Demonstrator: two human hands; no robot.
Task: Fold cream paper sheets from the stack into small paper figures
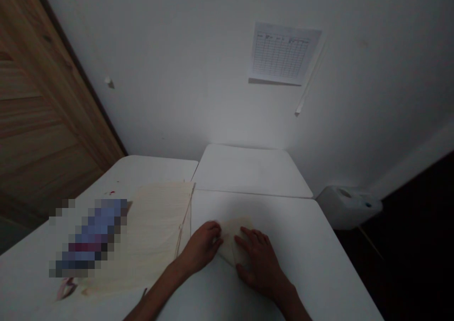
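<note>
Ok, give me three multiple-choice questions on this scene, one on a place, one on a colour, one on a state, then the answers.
1. Where does the folded cream piece lie relative to the large cream sheet? A on top of it; B to its right; C under it.
2. What colour is the tabletop? A brown; B black; C white.
3. How is the right hand set? A open and spread on the folded piece; B clenched in a fist; C raised clear of the table.

Answers: 1 B, the piece lies apart from the sheet; 2 C, white shows around both; 3 A, the hand lies spread over the piece.
</note>
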